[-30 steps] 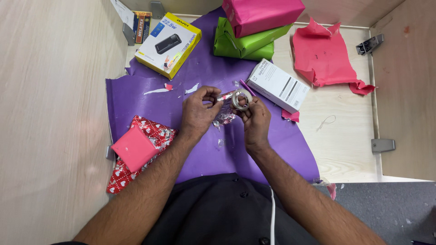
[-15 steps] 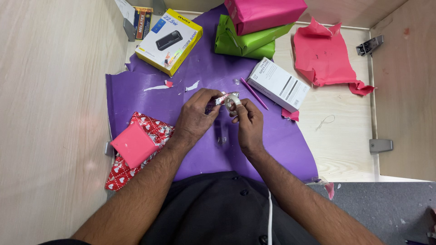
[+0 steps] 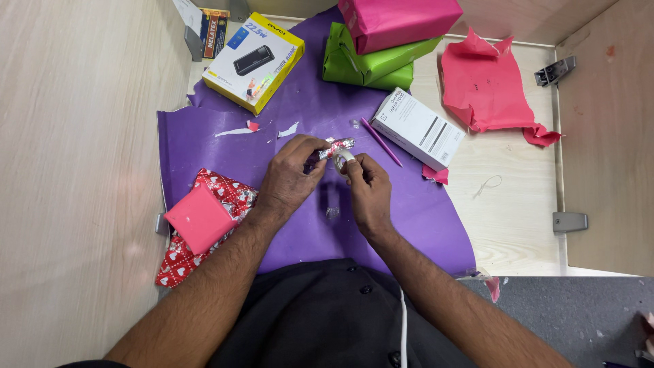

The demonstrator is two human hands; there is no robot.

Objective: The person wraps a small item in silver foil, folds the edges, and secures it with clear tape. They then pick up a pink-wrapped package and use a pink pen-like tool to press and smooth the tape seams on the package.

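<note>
Over the middle of the purple paper sheet (image 3: 225,146), our left hand (image 3: 291,174) pinches a crumpled foil scrap (image 3: 335,148) steady. Our right hand (image 3: 364,187) grips the tape roll (image 3: 343,159) against it, keeping both together.

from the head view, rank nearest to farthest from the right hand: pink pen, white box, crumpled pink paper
From the right hand:
1. pink pen, just above it on the purple sheet.
2. white box, up and to the right.
3. crumpled pink paper, far right on the wooden table.
</note>
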